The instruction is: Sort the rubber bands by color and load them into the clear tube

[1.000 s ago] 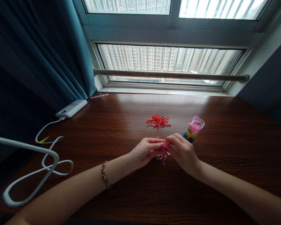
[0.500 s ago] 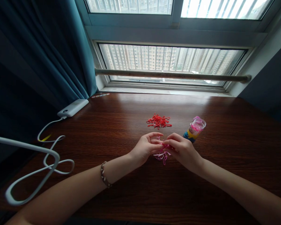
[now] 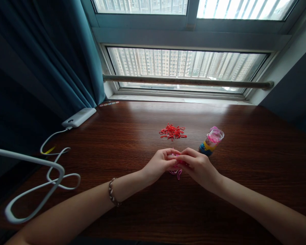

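Observation:
Over a small pile of pink clips (image 3: 179, 174) on the brown table, my left hand (image 3: 161, 164) and my right hand (image 3: 199, 167) meet at the fingertips. Both hands have their fingers pinched around pink pieces, which show only partly between them. Beyond the hands lies a pile of red clips (image 3: 172, 132). Just past my right hand stands a clear jar (image 3: 211, 141) with pink, yellow and blue contents, tilted in view. My hands cover most of the pink pile.
A white power bank (image 3: 79, 117) lies at the table's back left, with a white cable (image 3: 51, 163) looping toward the front. A blue curtain (image 3: 66, 51) hangs at the left, and a metal rail (image 3: 188, 81) crosses the window behind the table (image 3: 132, 136).
My hands have come closer together over the pink pile. The fingers of my left hand have curled in, and less of the pile shows.

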Tool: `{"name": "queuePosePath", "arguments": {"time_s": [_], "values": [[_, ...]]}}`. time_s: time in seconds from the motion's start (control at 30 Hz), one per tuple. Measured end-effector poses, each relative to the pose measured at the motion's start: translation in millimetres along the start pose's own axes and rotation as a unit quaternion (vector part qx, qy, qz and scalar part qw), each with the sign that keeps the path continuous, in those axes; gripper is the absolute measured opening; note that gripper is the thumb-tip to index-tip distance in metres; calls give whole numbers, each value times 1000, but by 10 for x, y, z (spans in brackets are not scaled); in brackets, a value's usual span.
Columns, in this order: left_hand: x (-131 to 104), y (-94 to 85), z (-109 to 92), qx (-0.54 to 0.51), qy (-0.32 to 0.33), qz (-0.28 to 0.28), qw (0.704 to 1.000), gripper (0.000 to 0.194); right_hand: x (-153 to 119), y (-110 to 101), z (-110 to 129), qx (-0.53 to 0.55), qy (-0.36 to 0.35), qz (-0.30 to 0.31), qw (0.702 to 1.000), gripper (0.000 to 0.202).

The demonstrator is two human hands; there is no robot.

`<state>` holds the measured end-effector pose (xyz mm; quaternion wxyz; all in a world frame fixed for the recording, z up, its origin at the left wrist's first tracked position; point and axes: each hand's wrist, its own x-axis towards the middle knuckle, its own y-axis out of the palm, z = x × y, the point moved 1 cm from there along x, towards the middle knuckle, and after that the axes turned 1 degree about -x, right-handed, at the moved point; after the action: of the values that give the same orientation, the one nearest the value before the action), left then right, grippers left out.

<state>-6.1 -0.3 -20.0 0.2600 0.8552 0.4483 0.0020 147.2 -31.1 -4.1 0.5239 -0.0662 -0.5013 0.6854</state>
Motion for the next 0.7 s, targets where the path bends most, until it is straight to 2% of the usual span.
{"name": "queuePosePath", "arguments": {"time_s": [0.23, 0.4, 0.57, 0.7], "values": [[-17, 45, -13, -66, 2, 52, 996, 31, 4, -40, 29, -28, 16, -45, 998, 16], [-14, 44, -20, -105, 4, 36, 994, 33, -9, -14, 23, -37, 7, -59, 998, 14], [-20, 14, -65, -92, -3, 17, 996, 32, -56, 14, 0, -54, -83, -100, 990, 13], [-20, 10, -103, -65, -34, 23, 997, 25, -105, -5, -44, -93, -162, -116, 976, 22]]}}
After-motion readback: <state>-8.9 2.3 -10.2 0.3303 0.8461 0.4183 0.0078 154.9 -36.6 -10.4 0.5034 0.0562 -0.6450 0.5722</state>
